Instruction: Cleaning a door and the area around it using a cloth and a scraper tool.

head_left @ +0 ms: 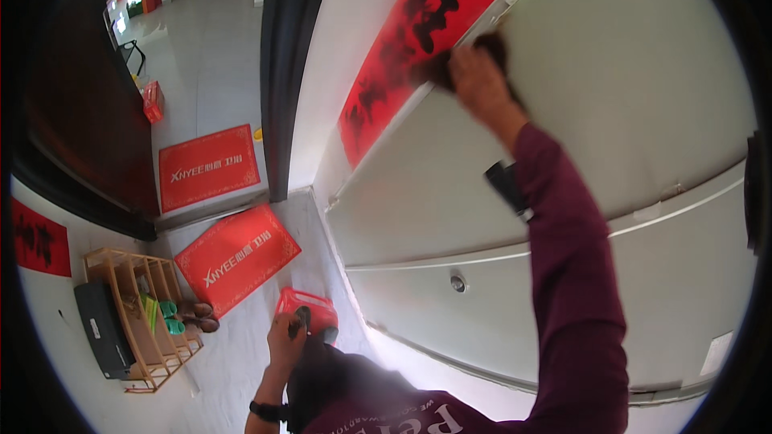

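My right hand (481, 84) reaches up to the top strip of a pale grey panel, with its fingers closed around a dark brown cloth-like thing (492, 47). Motion blurs both, so its exact kind does not show. Right beside it runs a long red paper banner (402, 44) with black brush characters on the wall. My left hand (285, 343) hangs low, its fingers curled. Something dark shows at its fingers, but I cannot make out what it is. Beyond that hand stands a red plastic stool (323, 310) with a dark shoe (303, 315) on it.
The pale panel (434, 201) carries a round metal fitting (458, 283) and a black fitting (505, 185) behind my right forearm. Red mats (238, 259) lie at an open doorway with a dark frame (283, 72). At left stands a wooden shoe rack (133, 297) with shoes and green slippers.
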Action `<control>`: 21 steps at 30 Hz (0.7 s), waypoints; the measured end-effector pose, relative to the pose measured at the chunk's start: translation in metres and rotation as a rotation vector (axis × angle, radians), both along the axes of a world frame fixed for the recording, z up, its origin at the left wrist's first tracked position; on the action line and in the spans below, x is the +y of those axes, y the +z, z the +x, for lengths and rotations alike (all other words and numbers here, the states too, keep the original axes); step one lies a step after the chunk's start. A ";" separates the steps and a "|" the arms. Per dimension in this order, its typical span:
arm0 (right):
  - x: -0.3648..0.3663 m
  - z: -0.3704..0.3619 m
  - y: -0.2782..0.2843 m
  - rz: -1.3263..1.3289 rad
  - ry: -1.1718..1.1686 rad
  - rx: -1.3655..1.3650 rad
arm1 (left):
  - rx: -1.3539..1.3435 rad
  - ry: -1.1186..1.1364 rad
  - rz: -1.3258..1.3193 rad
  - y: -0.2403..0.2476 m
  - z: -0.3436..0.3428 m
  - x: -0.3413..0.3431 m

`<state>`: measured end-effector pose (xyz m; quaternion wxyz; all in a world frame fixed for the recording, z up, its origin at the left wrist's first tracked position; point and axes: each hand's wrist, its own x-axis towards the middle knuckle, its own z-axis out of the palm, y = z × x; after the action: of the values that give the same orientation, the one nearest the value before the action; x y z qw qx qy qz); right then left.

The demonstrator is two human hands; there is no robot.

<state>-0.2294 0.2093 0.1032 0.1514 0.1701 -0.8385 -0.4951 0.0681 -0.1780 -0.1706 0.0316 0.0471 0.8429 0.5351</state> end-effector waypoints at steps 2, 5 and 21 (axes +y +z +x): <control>0.013 0.004 -0.073 0.070 0.072 -0.005 | -0.007 0.001 -0.026 -0.008 0.012 -0.010; -0.027 0.036 -0.140 -0.466 -0.403 -0.416 | -0.171 0.059 -0.119 -0.012 0.035 -0.037; -0.008 0.024 0.047 -0.204 0.171 -0.002 | -0.062 -0.065 0.019 0.000 -0.009 0.004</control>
<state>-0.2052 0.2012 0.1504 0.2089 0.2253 -0.8669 -0.3925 0.0591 -0.1736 -0.1704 0.0745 0.0580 0.8345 0.5428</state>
